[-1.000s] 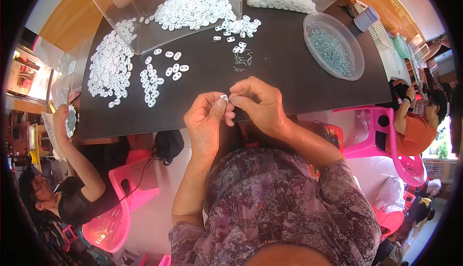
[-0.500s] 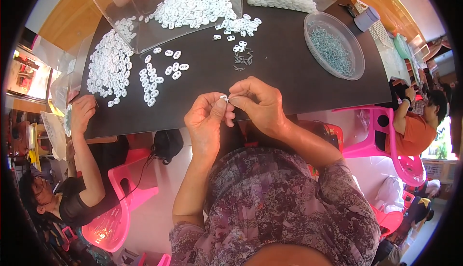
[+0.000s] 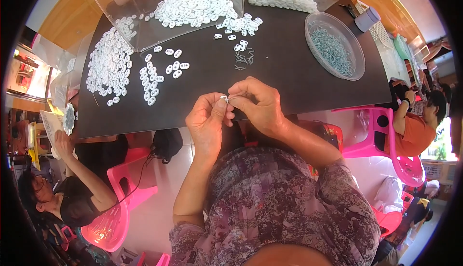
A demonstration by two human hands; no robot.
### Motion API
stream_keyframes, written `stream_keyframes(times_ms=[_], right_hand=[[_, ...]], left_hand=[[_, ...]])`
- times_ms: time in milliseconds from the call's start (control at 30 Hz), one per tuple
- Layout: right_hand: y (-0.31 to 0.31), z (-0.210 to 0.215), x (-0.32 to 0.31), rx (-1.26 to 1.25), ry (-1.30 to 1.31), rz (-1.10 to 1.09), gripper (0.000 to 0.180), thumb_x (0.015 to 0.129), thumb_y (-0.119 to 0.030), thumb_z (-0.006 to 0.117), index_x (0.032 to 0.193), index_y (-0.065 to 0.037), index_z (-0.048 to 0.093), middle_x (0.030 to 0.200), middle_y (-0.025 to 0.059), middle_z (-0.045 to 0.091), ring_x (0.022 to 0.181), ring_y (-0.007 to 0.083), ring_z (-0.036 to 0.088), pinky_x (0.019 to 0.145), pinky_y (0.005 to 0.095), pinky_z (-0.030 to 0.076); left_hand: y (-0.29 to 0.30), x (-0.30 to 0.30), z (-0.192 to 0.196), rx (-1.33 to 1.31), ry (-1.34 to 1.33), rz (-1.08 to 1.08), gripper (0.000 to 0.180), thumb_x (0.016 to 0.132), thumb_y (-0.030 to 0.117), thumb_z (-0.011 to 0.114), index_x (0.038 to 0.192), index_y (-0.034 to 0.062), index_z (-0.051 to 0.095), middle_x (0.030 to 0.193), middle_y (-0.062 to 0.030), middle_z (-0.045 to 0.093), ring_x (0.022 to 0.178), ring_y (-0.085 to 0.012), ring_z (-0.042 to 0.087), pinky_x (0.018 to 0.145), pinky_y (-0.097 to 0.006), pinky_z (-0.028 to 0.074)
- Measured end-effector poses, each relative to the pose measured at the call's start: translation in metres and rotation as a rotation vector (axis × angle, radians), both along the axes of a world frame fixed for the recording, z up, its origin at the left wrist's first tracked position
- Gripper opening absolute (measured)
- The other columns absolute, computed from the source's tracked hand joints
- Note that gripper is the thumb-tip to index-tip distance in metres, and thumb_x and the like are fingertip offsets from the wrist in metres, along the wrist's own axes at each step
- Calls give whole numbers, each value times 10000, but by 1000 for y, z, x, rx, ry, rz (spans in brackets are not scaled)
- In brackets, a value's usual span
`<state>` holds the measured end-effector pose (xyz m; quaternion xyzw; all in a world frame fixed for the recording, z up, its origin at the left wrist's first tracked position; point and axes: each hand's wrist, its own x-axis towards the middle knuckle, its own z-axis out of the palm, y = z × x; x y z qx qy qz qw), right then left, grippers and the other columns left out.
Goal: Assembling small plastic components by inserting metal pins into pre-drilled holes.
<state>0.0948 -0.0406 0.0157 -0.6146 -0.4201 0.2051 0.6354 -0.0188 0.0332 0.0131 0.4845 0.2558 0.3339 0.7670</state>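
My left hand (image 3: 208,121) pinches a small white plastic piece (image 3: 224,98) between thumb and fingertips, just above the near edge of the black table (image 3: 289,73). My right hand (image 3: 255,103) meets it fingertip to fingertip and appears to hold a tiny metal part against the white piece; that part is too small to make out. Both hands hover close together in front of my chest. Loose white pieces (image 3: 152,80) lie in rows on the table ahead to the left, and a few small metal screws (image 3: 243,59) lie straight ahead.
A clear round bowl of metal screws (image 3: 333,44) stands at the right. Clear trays with heaps of white pieces (image 3: 193,3) sit at the back. A person on a pink chair (image 3: 108,218) sits at the left; another person in orange (image 3: 410,126) at the right.
My hands stay joined on the white piece, nearly still. The person at the left has drawn their hand back from the table edge, down toward their side.
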Motion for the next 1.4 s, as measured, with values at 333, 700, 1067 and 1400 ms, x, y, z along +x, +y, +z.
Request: stream_keyframes(times_ms=[333,700,1067,1400], right_hand=[[0,6,-1,-45,-240,-42,91,756,31,640,824,-22,612,714,63,546,568,135,523,501,276,418],[5,6,-2,29,-370,-84,76,745,0,634,810,-33,617,706,64,568,665,224,544,590,333,446],[7,3,-3,-9,-351,-52,62,766,-2,600,759,-25,542,699,78,546,671,255,531,590,365,434],[10,3,-3,28,-423,-21,60,786,-40,563,747,-33,518,706,84,528,675,276,513,602,386,425]], left_hand=[[-8,0,-6,246,96,97,99,910,58,562,947,-32,581,759,-56,609,603,-88,550,512,-205,454],[-7,4,-5,36,-64,159,112,900,88,588,913,-24,584,741,-63,612,593,-114,572,491,-236,473],[-10,3,-5,95,-44,168,115,904,87,584,922,-26,587,738,-55,611,606,-98,566,500,-223,463],[-13,2,-3,199,27,189,136,924,97,558,941,-35,586,740,-46,599,608,-82,541,523,-207,454]])
